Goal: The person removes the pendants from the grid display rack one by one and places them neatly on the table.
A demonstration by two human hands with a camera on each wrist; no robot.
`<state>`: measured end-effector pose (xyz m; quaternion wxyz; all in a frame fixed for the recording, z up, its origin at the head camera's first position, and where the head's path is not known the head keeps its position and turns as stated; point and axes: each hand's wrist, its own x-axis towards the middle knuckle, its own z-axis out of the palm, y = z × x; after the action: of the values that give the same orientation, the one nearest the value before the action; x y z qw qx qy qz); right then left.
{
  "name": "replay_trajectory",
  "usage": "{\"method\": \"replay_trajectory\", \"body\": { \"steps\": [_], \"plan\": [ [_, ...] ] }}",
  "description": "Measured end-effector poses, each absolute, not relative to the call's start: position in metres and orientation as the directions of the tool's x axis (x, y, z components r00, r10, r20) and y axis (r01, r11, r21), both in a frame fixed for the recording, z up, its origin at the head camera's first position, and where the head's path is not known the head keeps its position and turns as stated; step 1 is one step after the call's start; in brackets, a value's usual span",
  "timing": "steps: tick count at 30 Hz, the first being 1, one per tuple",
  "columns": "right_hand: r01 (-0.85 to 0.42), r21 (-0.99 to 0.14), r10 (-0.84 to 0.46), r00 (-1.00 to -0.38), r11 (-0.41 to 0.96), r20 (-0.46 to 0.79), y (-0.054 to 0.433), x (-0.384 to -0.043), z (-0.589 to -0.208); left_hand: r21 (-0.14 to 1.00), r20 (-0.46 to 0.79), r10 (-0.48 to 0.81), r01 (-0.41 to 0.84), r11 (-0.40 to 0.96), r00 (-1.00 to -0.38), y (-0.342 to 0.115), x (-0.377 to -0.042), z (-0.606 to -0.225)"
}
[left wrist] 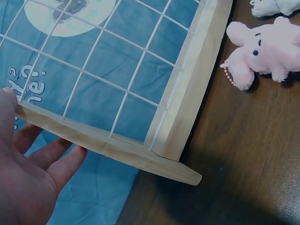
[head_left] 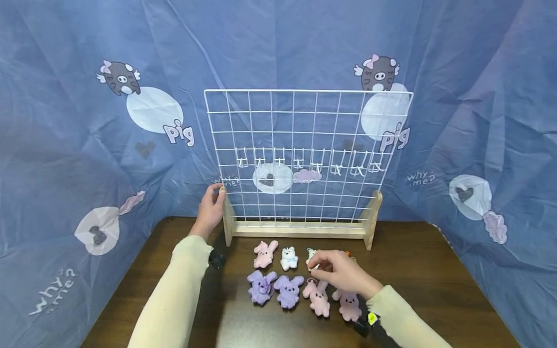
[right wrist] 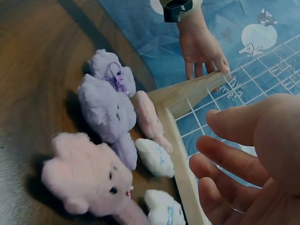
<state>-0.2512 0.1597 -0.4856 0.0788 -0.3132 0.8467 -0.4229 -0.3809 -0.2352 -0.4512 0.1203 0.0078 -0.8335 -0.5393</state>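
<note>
My left hand [head_left: 212, 208] grips the top of the left wooden side leg of a rack stand [head_left: 298, 231]; in the left wrist view the fingers [left wrist: 68, 164] lie behind the wood. A white wire grid [head_left: 293, 112] rises from this stand. Over the plush toys hovers my right hand [head_left: 341, 271], fingers loosely bent and nothing held, as the right wrist view confirms. It partly covers a white plush [head_left: 311, 253]. Around it lie a white bear plush [head_left: 289, 258], a pink bunny plush [head_left: 319, 299], another pink plush [head_left: 349, 305] and two purple ones, one being a purple bunny plush [head_left: 288, 291].
Several white hooks [head_left: 336, 169] hang in a row across the grid. A further pink bunny plush [head_left: 264, 253] lies near the stand's left leg. The brown table [head_left: 417, 290] is backed by a blue printed cloth [head_left: 278, 43].
</note>
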Motion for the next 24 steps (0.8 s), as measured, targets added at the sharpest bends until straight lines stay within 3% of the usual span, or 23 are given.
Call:
{"method": "replay_trajectory", "body": {
  "steps": [10,16,19,24],
  "plan": [
    [-0.508,-0.746,-0.577,-0.79,0.431,0.205,0.181,-0.244,-0.492,0.907,0.182,-0.116,0.121,0.403,-0.976,-0.236,-0.38,-0.461],
    [-0.493,-0.739,-0.522,-0.823,0.459,0.225,0.196,-0.24,-0.496,0.904,0.182,-0.124,0.117,0.411,-0.975,-0.236,-0.371,-0.484],
    [-0.537,-0.664,-0.468,-0.83,0.52,0.305,0.206,-0.24,-0.498,0.878,0.225,-0.138,0.139,0.459,-0.965,-0.239,-0.363,-0.494],
    [-0.572,-0.407,-0.358,-0.794,0.712,0.49,0.23,-0.243,-0.502,0.757,0.287,-0.125,0.145,0.637,-0.95,-0.248,-0.349,-0.505]
  ]
}}
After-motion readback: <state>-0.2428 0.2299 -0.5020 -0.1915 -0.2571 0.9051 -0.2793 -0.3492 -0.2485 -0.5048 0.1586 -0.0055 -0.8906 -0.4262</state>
